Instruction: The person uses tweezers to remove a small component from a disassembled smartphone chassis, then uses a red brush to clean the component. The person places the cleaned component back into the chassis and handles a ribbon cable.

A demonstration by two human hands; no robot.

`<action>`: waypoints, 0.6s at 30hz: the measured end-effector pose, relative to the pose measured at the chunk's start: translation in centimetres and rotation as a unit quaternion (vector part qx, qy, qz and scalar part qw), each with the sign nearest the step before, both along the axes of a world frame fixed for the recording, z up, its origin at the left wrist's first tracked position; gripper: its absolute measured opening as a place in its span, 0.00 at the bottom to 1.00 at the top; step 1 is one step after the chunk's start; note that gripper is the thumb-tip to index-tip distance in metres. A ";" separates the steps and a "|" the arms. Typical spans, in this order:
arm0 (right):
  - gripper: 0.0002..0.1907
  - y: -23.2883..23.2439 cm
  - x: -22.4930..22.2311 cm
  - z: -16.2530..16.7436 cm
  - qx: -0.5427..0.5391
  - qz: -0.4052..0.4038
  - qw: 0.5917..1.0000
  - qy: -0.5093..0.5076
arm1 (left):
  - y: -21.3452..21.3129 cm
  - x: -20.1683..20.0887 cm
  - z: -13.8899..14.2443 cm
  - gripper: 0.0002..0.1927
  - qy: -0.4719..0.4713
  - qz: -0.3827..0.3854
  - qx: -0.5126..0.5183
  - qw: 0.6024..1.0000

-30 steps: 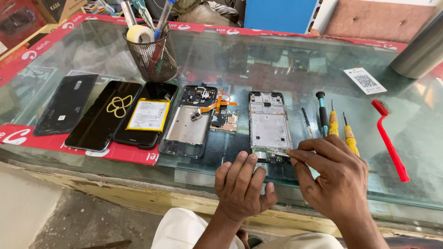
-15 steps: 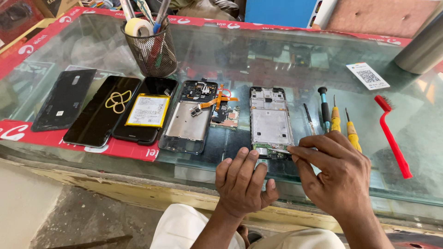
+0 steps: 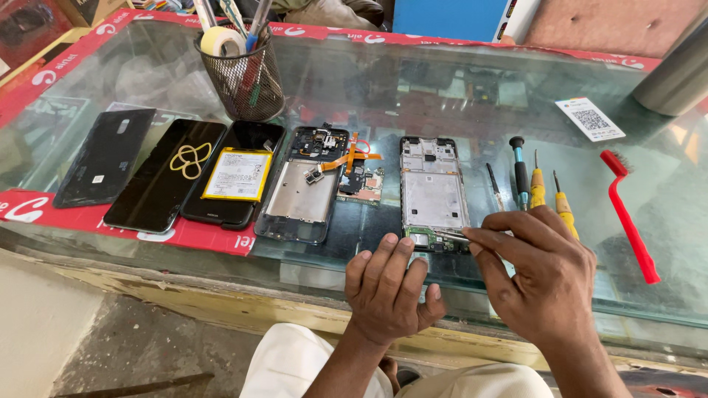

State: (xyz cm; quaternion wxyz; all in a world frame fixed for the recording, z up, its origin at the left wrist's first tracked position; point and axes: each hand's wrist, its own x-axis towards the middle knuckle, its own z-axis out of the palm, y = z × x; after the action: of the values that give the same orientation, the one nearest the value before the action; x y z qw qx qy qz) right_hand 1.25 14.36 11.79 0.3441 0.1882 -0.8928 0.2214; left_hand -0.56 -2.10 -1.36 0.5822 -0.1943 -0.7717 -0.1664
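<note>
Frame (image 3: 434, 193) lay flat on glass counter (image 3: 457, 81), between opened phone (image 3: 304, 186) and screwdrivers (image 3: 537, 188). Right hand (image 3: 542, 276) pinched thin tool (image 3: 451, 236), tip at frame's bottom board, just beyond fingertips. Left hand (image 3: 387, 291) rested fingers-down beside near edge, holding nothing. Risk: tool slipping, gouging board; unbraced frame sliding on slick glass.

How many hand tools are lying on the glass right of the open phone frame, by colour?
Black thin tool: 1
Blue-shafted, black-capped screwdriver: 1
Yellow-handled screwdrivers: 2
Red brush: 1
Total: 5
</note>
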 end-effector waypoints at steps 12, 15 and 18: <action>0.09 -0.1 0.0 0.0 0.031 0.006 0.999 0.012 | 0.1 0.0 0.0 0.15 0.002 -0.003 -0.001 1.000; 0.10 -0.1 0.0 0.0 0.033 0.003 0.999 0.005 | 0.0 0.0 0.1 0.15 0.002 0.000 -0.002 1.000; 0.10 -0.1 0.0 0.0 0.038 -0.003 0.999 0.004 | 0.0 0.0 0.1 0.15 0.008 0.000 -0.002 1.000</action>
State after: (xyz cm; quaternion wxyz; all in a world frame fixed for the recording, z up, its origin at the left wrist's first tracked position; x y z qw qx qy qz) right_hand 1.22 14.24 11.79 0.3412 0.1998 -0.8995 0.1857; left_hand -0.59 -2.07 -1.22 0.5881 -0.1967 -0.7674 -0.1629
